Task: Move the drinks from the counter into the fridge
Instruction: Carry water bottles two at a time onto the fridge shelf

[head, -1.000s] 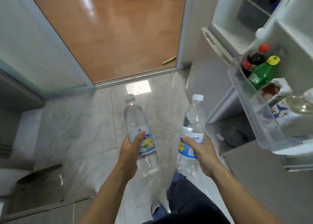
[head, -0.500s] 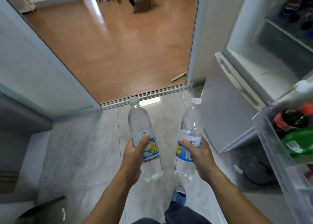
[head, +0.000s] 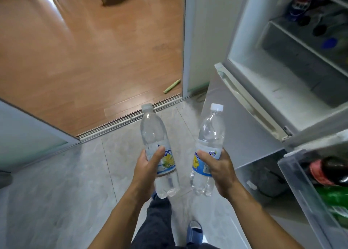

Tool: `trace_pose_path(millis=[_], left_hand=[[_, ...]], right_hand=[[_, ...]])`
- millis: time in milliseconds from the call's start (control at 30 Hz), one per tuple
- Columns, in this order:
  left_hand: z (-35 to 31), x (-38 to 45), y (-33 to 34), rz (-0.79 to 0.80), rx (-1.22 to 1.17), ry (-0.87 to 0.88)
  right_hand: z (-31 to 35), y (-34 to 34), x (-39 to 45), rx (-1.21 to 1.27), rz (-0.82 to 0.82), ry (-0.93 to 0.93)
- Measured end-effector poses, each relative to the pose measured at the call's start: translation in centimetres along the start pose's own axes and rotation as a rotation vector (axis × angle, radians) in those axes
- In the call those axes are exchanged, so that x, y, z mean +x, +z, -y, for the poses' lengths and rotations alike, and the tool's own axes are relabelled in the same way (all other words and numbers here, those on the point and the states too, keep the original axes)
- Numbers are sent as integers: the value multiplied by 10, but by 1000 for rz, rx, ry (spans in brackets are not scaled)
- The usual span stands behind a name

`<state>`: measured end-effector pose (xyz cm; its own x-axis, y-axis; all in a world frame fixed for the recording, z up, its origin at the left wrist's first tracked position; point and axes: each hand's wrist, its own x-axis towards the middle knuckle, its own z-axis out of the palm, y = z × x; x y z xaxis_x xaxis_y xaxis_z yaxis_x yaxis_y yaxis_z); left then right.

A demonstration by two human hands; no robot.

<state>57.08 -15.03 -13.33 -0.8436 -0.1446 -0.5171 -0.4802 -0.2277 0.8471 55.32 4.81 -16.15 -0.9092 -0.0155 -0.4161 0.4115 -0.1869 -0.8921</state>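
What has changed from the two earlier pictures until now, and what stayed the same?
The view has swung up and toward the open fridge: its shelves now show more, while the door bin has slid to the lower right edge. Nothing was picked up or let go. The left hand still holds the left bottle and the right hand the right bottle, both upright, apart, over the tiled floor.

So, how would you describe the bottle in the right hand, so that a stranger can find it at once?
Start at the open fridge on the right; in front of its lower door, two hands hold clear water bottles above the tiled floor. The right hand grips the right bottle, the one nearer the fridge. Its cap is bright white and its label blue with yellow, while the left bottle has a paler, see-through cap.
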Motion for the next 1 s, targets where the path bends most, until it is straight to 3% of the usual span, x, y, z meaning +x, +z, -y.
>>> trace_pose_path(millis=[467, 667, 1000], left_hand=[[-117, 185, 27, 382, 56, -72], [-140, 227, 89, 562, 161, -127], [-174, 261, 205, 781, 322, -78]], right_hand=[[72, 56, 119, 38, -385, -98], [99, 28, 146, 127, -568, -137], [146, -45, 178, 231, -752, -185]])
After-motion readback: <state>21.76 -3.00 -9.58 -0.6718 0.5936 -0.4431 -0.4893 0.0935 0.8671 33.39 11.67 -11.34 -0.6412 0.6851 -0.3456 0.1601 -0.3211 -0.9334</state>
